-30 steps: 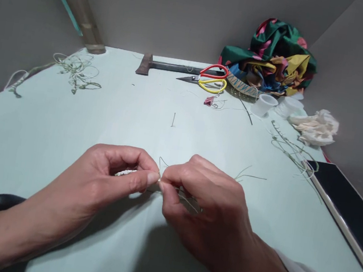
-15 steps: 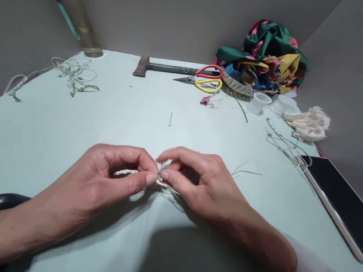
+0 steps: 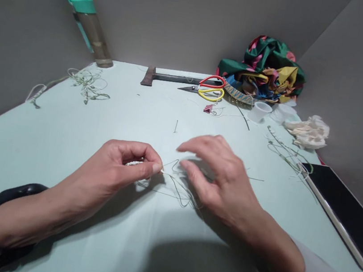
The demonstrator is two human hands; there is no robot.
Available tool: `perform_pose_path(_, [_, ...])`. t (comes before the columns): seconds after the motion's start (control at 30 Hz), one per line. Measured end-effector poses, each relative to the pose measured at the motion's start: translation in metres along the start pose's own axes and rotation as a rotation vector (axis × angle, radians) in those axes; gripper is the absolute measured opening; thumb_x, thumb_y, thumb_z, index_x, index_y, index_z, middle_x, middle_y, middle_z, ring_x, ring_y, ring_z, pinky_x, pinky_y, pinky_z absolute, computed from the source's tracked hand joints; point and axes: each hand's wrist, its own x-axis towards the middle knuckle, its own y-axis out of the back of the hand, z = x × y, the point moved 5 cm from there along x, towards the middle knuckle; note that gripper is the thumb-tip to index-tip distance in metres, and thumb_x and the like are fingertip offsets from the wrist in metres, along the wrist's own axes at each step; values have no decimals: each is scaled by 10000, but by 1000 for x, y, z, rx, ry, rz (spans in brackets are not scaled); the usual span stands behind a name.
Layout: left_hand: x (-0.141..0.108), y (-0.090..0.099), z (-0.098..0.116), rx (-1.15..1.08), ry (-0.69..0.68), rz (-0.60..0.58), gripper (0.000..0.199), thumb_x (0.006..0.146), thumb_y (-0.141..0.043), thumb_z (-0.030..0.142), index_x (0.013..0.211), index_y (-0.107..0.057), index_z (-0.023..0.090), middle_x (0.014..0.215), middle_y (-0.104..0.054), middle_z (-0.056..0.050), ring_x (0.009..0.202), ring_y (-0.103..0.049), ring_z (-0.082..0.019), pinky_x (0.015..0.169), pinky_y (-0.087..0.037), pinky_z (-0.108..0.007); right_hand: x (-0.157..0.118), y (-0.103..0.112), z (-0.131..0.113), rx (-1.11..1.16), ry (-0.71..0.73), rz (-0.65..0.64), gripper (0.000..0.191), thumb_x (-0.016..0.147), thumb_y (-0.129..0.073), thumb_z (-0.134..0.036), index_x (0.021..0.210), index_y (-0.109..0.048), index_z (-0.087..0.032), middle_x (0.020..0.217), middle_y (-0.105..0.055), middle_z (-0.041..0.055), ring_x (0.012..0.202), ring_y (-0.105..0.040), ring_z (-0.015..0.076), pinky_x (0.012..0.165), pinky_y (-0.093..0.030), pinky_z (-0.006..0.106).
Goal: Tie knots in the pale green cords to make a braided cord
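Note:
My left hand (image 3: 123, 164) pinches a white braided cord (image 3: 135, 163) between thumb and forefinger, most of the braid lying behind the fingers. From the pinch, thin white and dark green threads (image 3: 179, 189) fan out to the right over the table. My right hand (image 3: 218, 175) hovers over these threads, thumb and fingers spread, with nothing visibly held. A thread bends up close to its thumb tip. Beyond both hands a needle-like pin (image 3: 175, 126) shows on the pale table.
At the back are a hammer (image 3: 148, 76), scissors (image 3: 211, 94), a pink clip (image 3: 208, 108) and bundled colourful cloth (image 3: 268, 67). A bottle (image 3: 96, 43) and tangled threads (image 3: 89, 85) lie left; cups (image 3: 260, 111), crumpled tissue (image 3: 310, 132) and a phone (image 3: 342, 215) right.
My right hand has let go near the pinch, moved right and spread its fingers. The threads hang more loosely. My left hand keeps its pinch. The camera view has shifted slightly.

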Motion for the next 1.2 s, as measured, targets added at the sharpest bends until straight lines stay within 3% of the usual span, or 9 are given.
perform_pose_path(0.07, [1,0,2,-24,7,43,219,832,-840,417,713,-804,236,698,-668,19,681,-520,-134,643,-421,-227,0,8,-11,5,18,180,145,1024,-635,-77,1005,-762,-146,982,-803,81,912,-682,194,811,-501,350])
perform_pose_path(0.13, [1,2,3,-44,7,86,209,802,-856,416,719,-806,231,692,-664,18,676,-516,-134,635,-420,-232,-2,6,-22,148,-33,248,171,1017,-633,-75,918,-728,-177,868,-761,29,772,-644,141,705,-471,306])
perform_pose_path(0.27, [-1,5,5,-78,-23,124,212,816,-849,400,716,-795,220,690,-677,11,689,-560,-133,655,-461,-227,-13,-41,-24,681,-561,-114,69,975,-681,-214,1005,-741,-197,833,-725,-2,590,-579,114,614,-468,308])
perform_pose_path(0.37, [-1,6,6,-114,-46,129,243,853,-851,407,719,-781,217,703,-704,10,679,-622,-126,633,-488,-206,-19,-64,-25,865,-707,-263,260,989,-725,-321,1221,-724,-203,732,-685,-40,580,-605,135,609,-491,303])
perform_pose_path(0.47, [1,2,5,-153,-27,87,308,875,-846,496,770,-763,218,676,-732,-3,531,-642,-156,491,-488,-246,-17,-74,-23,1091,-762,-289,359,918,-852,-394,1176,-678,-215,798,-684,-32,719,-635,139,717,-516,288])
perform_pose_path(0.6, [1,2,5,-171,-31,89,290,873,-854,462,770,-767,206,669,-704,-2,574,-639,-155,539,-517,-251,-13,-71,-20,958,-680,-236,266,977,-731,-455,971,-587,-232,820,-663,-12,652,-565,118,628,-477,266])
perform_pose_path(0.73, [1,7,6,-166,-47,145,254,886,-858,399,756,-764,202,703,-644,18,681,-563,-124,638,-482,-221,-12,-61,-22,731,-508,-165,139,1033,-602,-303,909,-600,-241,744,-611,-31,643,-522,127,616,-427,269])
perform_pose_path(0.93, [2,9,9,-149,-38,162,234,831,-888,400,754,-788,204,654,-580,36,633,-461,-113,591,-388,-228,-17,-48,-31,378,-127,-71,162,996,-538,-147,869,-576,-241,718,-512,-52,609,-440,126,609,-379,286])
perform_pose_path(1.2, [0,6,9,-102,-33,121,234,872,-836,405,764,-768,209,636,-575,39,615,-498,-109,608,-411,-226,-23,-46,-35,47,85,-71,267,983,-499,-46,855,-678,-197,693,-566,-33,622,-472,144,580,-396,299])
